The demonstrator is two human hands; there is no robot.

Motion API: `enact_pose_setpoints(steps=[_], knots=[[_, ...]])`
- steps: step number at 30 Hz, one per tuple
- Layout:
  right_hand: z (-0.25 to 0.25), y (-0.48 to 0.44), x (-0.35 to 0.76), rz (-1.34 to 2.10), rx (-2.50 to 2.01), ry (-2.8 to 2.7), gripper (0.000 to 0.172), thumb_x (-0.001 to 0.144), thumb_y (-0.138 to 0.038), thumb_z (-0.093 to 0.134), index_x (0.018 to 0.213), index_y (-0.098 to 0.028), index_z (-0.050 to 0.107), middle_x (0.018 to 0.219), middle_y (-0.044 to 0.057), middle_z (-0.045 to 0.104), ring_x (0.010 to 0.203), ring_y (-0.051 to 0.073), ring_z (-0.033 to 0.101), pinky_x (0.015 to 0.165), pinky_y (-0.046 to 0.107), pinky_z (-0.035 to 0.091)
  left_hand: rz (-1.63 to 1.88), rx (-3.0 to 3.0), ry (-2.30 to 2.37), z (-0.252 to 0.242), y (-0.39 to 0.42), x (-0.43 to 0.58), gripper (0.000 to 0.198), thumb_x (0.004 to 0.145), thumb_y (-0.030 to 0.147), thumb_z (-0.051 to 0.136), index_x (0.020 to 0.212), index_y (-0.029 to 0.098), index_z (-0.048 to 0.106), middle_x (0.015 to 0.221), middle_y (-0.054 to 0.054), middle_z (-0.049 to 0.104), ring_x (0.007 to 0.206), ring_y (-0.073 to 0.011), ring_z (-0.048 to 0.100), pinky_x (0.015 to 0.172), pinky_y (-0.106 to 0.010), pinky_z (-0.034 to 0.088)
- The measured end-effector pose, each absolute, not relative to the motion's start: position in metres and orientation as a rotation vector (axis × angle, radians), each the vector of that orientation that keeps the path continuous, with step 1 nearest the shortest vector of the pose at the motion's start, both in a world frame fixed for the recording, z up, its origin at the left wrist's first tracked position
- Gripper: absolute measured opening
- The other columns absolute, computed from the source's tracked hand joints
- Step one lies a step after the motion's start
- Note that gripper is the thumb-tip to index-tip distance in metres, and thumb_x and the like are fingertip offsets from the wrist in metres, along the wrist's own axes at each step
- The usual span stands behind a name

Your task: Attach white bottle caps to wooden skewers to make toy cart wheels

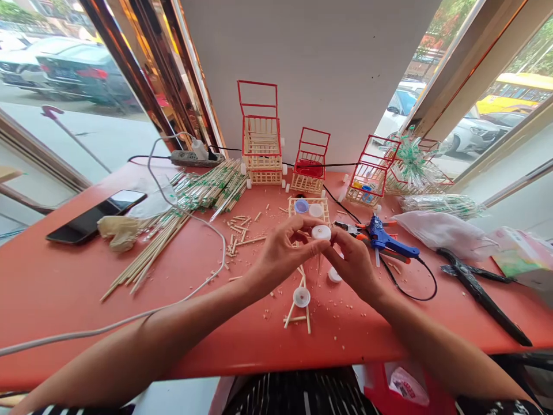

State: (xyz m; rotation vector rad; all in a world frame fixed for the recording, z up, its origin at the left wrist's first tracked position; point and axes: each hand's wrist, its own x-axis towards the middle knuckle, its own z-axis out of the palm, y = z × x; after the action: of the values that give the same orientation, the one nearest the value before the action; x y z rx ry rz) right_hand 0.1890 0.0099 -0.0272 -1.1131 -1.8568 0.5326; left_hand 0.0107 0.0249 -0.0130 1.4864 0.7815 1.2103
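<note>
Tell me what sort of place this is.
Probably a small craft workspace: there's a blue glue gun, a spread of thin wooden sticks, and several little carts that look built from such sticks.

Bare left hand (287, 243), bare right hand (355, 260) — forearms (207, 314) uncovered too. Left sleeve (78, 410) dark with white stripes, right sleeve (496, 407) black with small pale marks, both only partly in view. Black garment (298, 396) at the lap, below the table's (242, 353) near edge — short thin white upright streaks.
</note>
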Motion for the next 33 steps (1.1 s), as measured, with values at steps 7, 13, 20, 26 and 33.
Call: enact_pose_setpoints(steps=[7,13,20,26,33], knots=[[-0.025,0.008,0.191,0.504,-1.113,-1.851,0.026,0.098,-0.045,0.062,0.086,-0.022,0.063,0.076,-0.001,0.066,0.068,0.014,0.057,0.065,0.025,0.045,1.223,1.523,0.787,-0.013,0.024,0.012,0.026,0.082,0.032,0.077,0.103,0.017,0.073,0.103,-0.006,0.075,0.089,-0.0168,0.068,0.079,-0.028,0.053],[-0.026,0.007,0.189,0.533,-1.091,-1.838,0.025,0.099,-0.045,0.059,0.091,-0.023,0.065,0.083,0.001,0.070,0.072,0.015,0.059,0.068,0.026,0.047,1.271,1.536,0.764,-0.014,0.023,0.013,0.025,0.082,0.030,0.079,0.102,0.017,0.074,0.104,-0.005,0.076,0.090,-0.0152,0.069,0.078,-0.026,0.053],[-0.028,0.005,0.188,0.539,-1.067,-1.811,0.026,0.099,-0.046,0.060,0.088,-0.023,0.065,0.078,0.000,0.067,0.069,0.015,0.057,0.067,0.026,0.046,1.285,1.582,0.777,-0.016,0.020,0.013,0.028,0.084,0.031,0.079,0.108,0.018,0.073,0.110,-0.007,0.075,0.090,-0.0157,0.069,0.078,-0.027,0.054],[-0.032,0.005,0.192,0.621,-1.056,-1.743,0.021,0.096,-0.043,0.064,0.094,-0.023,0.065,0.087,0.002,0.069,0.077,0.017,0.062,0.074,0.030,0.049,1.373,1.731,0.711,-0.020,0.016,0.015,0.053,0.085,0.036,0.081,0.132,0.022,0.059,0.120,-0.009,0.073,0.095,-0.0164,0.071,0.078,-0.026,0.057],[-0.032,0.005,0.193,0.609,-1.044,-1.741,0.014,0.097,-0.036,0.064,0.095,-0.022,0.067,0.084,0.001,0.067,0.077,0.016,0.061,0.073,0.029,0.048,1.539,2.156,0.743,-0.021,0.013,0.009,0.041,0.092,0.031,0.075,0.128,0.022,0.058,0.122,-0.009,0.071,0.100,-0.0169,0.069,0.084,-0.030,0.057]])
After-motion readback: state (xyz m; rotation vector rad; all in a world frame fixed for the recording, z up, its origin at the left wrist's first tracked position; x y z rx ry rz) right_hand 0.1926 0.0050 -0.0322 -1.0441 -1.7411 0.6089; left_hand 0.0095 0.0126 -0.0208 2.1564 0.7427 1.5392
